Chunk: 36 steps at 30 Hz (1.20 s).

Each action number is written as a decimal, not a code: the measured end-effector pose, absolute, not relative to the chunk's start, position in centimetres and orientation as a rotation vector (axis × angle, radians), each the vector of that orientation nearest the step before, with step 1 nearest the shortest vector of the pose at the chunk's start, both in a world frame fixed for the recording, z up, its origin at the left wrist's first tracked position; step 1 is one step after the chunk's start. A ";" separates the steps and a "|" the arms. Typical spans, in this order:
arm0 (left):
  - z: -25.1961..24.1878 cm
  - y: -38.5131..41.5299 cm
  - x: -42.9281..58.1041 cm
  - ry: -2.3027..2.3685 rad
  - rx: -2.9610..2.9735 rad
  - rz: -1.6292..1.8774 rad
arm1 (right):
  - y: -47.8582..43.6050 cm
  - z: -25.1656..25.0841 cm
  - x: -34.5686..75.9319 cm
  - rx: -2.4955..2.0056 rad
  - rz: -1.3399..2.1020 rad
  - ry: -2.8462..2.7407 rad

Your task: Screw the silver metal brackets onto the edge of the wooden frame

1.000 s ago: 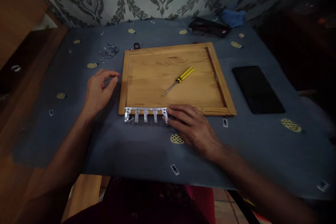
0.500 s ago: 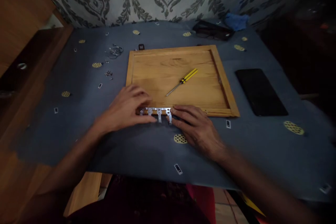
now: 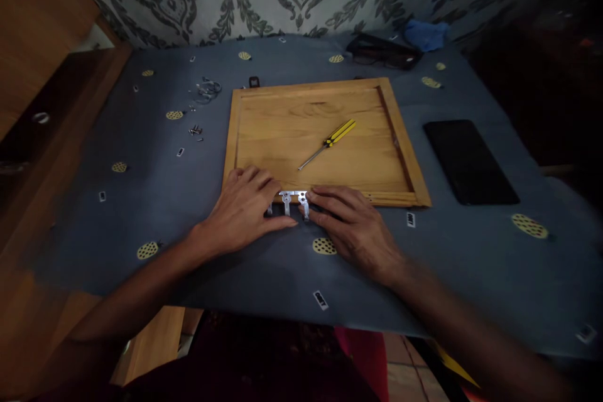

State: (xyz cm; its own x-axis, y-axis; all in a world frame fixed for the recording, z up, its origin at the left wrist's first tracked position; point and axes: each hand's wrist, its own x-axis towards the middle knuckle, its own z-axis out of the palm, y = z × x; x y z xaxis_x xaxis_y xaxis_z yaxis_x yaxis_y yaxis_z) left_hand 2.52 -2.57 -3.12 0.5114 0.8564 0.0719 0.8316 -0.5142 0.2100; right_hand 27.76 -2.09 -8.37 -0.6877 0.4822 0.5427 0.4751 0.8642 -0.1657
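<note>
A framed wooden panel (image 3: 292, 110) lies flat on a blue-grey patterned cloth. A silver metal hook rail (image 3: 293, 198) rests along its near edge. My left hand (image 3: 245, 207) lies over the rail's left part, fingers stretched forward and pressing down on it. My right hand (image 3: 351, 226) lies flat at the rail's right end, fingertips touching it. Only two hooks show between the hands. A yellow-and-black screwdriver (image 3: 327, 143) lies on the panel, away from both hands.
Small screws (image 3: 195, 131) and metal rings (image 3: 207, 89) lie left of the panel. A black phone (image 3: 468, 160) is at the right. Dark glasses (image 3: 381, 51) and a blue cloth (image 3: 426, 33) sit at the back. Wooden furniture (image 3: 38, 44) stands on the left.
My left hand came from the cloth left of the panel onto the hook rail and now covers its left half. The right hand stayed at the rail's right end.
</note>
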 end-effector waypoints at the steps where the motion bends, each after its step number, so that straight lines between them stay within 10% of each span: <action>1: -3.1 -2.6 2.5 1.462 2.592 0.246 | -2.1 -8.4 27.8 -0.694 0.017 -2.443; 36: -2.9 -2.4 2.6 1.452 2.657 0.204 | -2.1 -8.5 28.0 -0.734 0.115 -2.473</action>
State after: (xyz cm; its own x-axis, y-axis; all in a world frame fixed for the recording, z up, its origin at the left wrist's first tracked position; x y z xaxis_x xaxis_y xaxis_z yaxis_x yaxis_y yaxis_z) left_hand 2.56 -2.40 -2.86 0.5345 0.8426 0.0663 0.8282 -0.5377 0.1581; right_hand 28.01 -2.08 -8.52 -0.6981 0.5267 0.4849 0.4796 0.8470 -0.2295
